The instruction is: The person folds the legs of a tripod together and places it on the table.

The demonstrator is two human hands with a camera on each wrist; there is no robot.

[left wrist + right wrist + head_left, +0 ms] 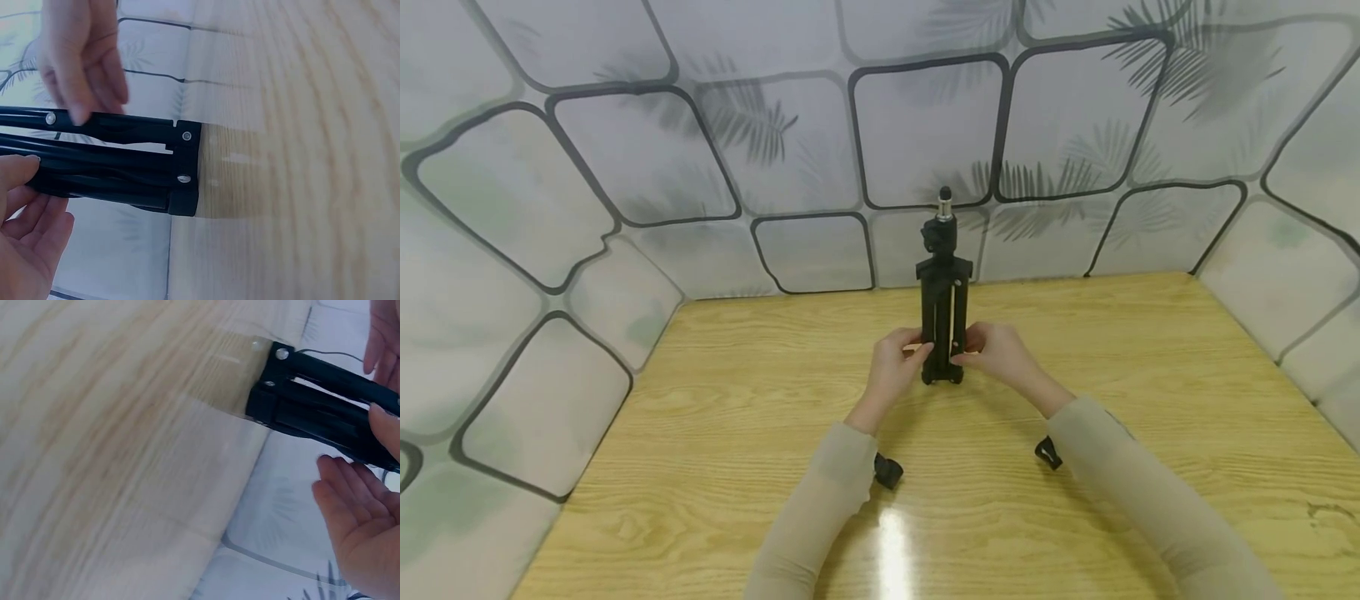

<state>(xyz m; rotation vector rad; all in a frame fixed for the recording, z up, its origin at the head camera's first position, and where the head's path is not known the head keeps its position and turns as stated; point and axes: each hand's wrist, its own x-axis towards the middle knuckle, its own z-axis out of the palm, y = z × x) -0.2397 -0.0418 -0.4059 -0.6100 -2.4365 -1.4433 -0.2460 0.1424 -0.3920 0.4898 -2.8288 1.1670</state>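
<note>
A black folded tripod (943, 287) stands upright on the wooden table, with a silver stud and black tip at its top. From the left, my left hand (892, 365) grips a lower leg; the left wrist view shows its thumb on the front of the tripod (112, 169) and the fingers beneath. On the opposite side, my right hand (1002, 357) holds another leg between thumb and fingers. In the right wrist view the right hand's thumb lies against the tripod (325, 415), its other fingers spread out below.
Two small black pieces lie on the table (737, 400): one (888, 472) beside the left sleeve, the other (1048, 452) by the right sleeve. Behind the table hangs a patterned cloth wall (805, 250), and similar cloth runs along both sides.
</note>
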